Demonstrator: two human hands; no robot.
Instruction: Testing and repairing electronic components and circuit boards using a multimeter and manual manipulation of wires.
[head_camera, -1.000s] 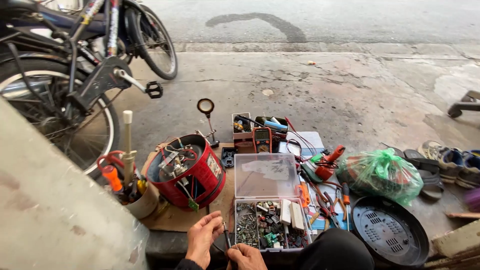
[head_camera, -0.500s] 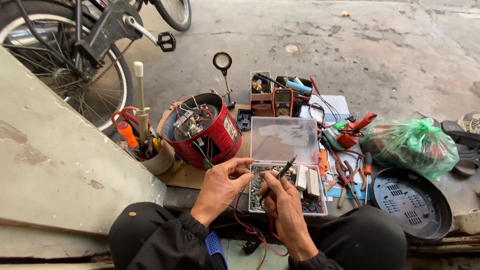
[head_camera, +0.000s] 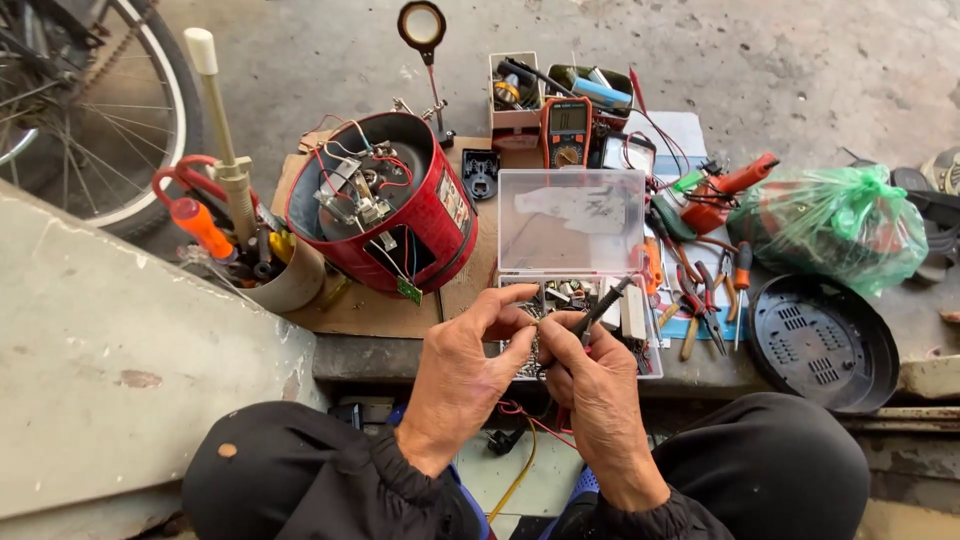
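Head view: left hand (head_camera: 462, 362) pinches a tiny part (head_camera: 534, 322) between thumb and forefinger, fingers (head_camera: 505, 300) nearly closed; the part is too small to identify. Right hand (head_camera: 600, 385) meets it fingertip to fingertip, closed around a thin black probe (head_camera: 606, 303) that slants up over the parts box (head_camera: 570, 255). Both hands hover just above the box's front compartments, which hold small metal bits. Its clear lid stands open behind. Red and yellow wires (head_camera: 528, 432) trail below the hands toward the lap.

Left of the box, touching nothing, a red drum (head_camera: 425, 225) lies tilted on cardboard, wiring exposed. A cup of tools (head_camera: 285, 280) stands further left. Behind the box: a multimeter (head_camera: 566, 130) and a magnifier on a stand (head_camera: 422, 28). Right: pliers (head_camera: 705, 305), a green bag (head_camera: 830, 225), a black round cover (head_camera: 825, 340).

Risk, as judged: the pinch is slight, so the part could slip and vanish among the loose bits in the box. The trailing wires could snag on a wrist.
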